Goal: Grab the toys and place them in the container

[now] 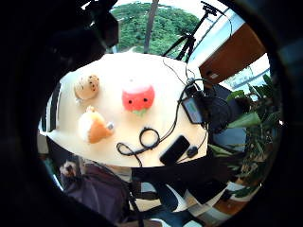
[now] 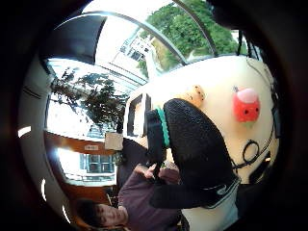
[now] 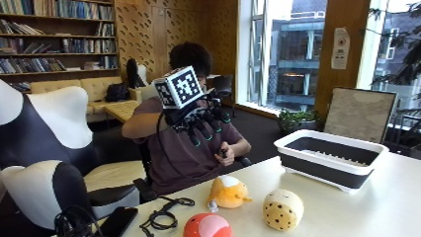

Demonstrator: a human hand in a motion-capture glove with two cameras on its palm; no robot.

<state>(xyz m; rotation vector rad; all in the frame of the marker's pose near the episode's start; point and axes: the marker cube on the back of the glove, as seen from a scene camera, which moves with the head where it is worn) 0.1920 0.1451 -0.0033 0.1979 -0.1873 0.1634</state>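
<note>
- Above the worktop (image 3: pixel 368 207), held up in front of the person's chest, I see the gloved right hand (image 3: pixel 200 121); its grip is apart, fingers spread and pointing down, holding nothing.
- Well below and apart from that grip, three toys lie on the worktop near its edge by the person.
- Orange-and-white plush toy (image 3: pixel 228 192): nearest the person, lying just beside the spotted one; also seen in the little-finger palm view (image 1: pixel 93 126).
- Cream spotted plush toy (image 3: pixel 283 209): beside the orange one, on the side toward the container; seen in both palm views (image 1: pixel 87 86) (image 2: pixel 196 94).
- Red plush toy (image 3: pixel 207 225): at the near edge of the outside view, apart from the other two; seen also at (image 1: pixel 138 97) and (image 2: pixel 246 105).
- Container (image 3: pixel 303 143): a white-rimmed, dark-walled tub on the worktop, well apart from the toys, with nothing visible inside.
- Black phone (image 3: pixel 119 220) and a coiled black cable (image 3: pixel 161 217) lie at the worktop's end, beside the red toy.
</note>
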